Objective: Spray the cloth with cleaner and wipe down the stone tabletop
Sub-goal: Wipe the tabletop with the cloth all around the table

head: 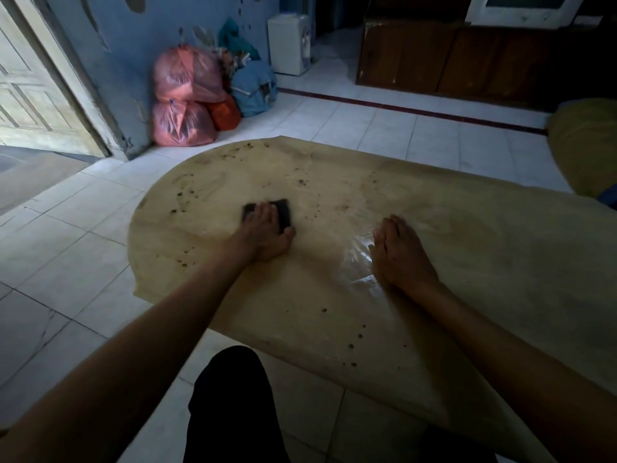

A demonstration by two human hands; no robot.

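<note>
While no brand, label or legible writing appears anywhere in the view, the surfaces themselves are plain enough to read. Left hand (267,233) lies palm-down on a dark cloth (267,212), fingers extended flat and pressing it against the stone tabletop (467,262); the cloth sits toward the rounded end of the slab, at about 10 o'clock from the tabletop's centre, and its outline is smeared by motion blur, so its weave and exact colour cannot be made out. Right hand (397,252) rests on the stone at roughly 3 o'clock from the cloth and well apart from it, fingers straight and held together, gripping nothing; a wet, glossy patch (360,262) shines just beside its thumb side. Dark specks (182,195) are scattered on the beige stone around 9 to 12 o'clock of the cloth, and more lie near the slab's near edge. Beyond the table, at 11 o'clock, pink plastic bags (185,95) are piled against a blue wall (133,38), with a blue bundle (253,88) touching them on the right. A white appliance (288,45) stands at 12 o'clock; its front markings are too small to read. The tabletop's right end is cut off by the frame, and the person's dark-clothed knee (230,396) hides part of the tiled floor (66,245).
</note>
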